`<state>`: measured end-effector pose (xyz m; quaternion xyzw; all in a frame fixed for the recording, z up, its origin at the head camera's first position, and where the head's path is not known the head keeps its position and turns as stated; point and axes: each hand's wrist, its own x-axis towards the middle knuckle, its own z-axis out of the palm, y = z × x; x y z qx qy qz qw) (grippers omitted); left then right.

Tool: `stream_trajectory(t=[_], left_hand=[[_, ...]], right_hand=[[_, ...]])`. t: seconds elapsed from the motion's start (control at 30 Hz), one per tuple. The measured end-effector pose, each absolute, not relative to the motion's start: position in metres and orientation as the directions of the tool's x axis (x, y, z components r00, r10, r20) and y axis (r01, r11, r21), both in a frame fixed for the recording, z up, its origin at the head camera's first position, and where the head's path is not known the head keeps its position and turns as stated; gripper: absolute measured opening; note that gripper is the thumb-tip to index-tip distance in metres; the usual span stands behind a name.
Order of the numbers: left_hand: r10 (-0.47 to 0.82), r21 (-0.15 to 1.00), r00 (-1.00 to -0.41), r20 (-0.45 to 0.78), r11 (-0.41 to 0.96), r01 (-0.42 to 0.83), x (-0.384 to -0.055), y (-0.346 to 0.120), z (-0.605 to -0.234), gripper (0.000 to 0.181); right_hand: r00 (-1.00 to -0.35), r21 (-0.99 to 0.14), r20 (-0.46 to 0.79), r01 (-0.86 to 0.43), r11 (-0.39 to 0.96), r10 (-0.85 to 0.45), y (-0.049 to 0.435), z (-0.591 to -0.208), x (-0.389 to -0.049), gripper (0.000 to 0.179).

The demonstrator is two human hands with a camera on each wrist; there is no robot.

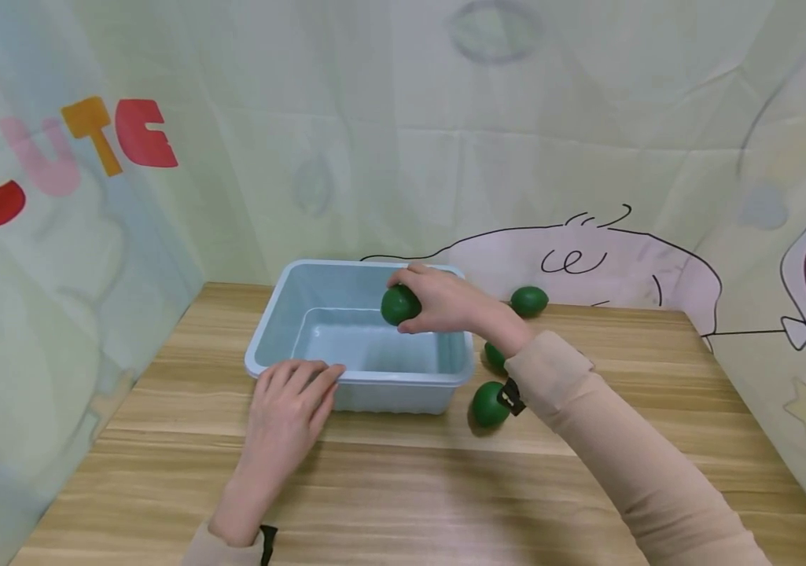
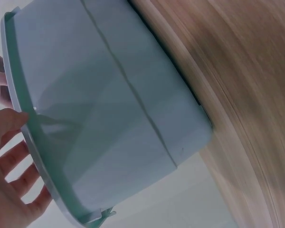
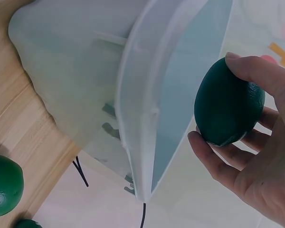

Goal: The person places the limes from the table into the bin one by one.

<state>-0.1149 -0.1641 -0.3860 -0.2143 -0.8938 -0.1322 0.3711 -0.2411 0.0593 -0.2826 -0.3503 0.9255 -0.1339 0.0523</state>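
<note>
A smooth dark green lime (image 1: 397,305) is in my right hand (image 1: 445,300), held above the inside of a pale blue plastic bin (image 1: 395,398). In the right wrist view, thumb and fingers pinch the lime (image 3: 228,102) by its sides, apart from the bin wall. My left hand (image 1: 289,413) grips the bin's near rim toward its left corner. Seen from the left wrist, that thumb (image 2: 12,119) lies over the rim while fingers bend around it.
To the bin's right are more limes: one near the front (image 1: 489,405), one partly behind my right wrist (image 1: 494,357), and one at the table's back edge (image 1: 529,302). The wooden table (image 1: 388,503) meets a printed cloth backdrop (image 1: 403,157) behind and at the sides.
</note>
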Motion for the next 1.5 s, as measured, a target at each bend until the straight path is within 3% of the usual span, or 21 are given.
stream_trajectory(t=[0.97,1.2,1.5], left_hand=[[0.276,0.099,-0.686,0.673,0.886,0.453,-0.112,-0.164,-0.385,0.024],[0.277,0.095,-0.671,0.688,0.882,0.462,-0.113,-0.165,-0.385,0.024],[0.285,0.076,-0.646,0.708,0.879,0.470,-0.114,-0.166,-0.385,0.024]], right_hand=[[-0.742,-0.250,-0.114,-0.621,0.742,-0.660,0.050,-0.294,-0.249,0.058],[-0.745,-0.255,-0.118,-0.616,0.745,-0.657,0.049,-0.295,-0.251,0.058],[-0.747,-0.246,-0.105,-0.619,0.746,-0.656,0.050,-0.295,-0.251,0.042]])
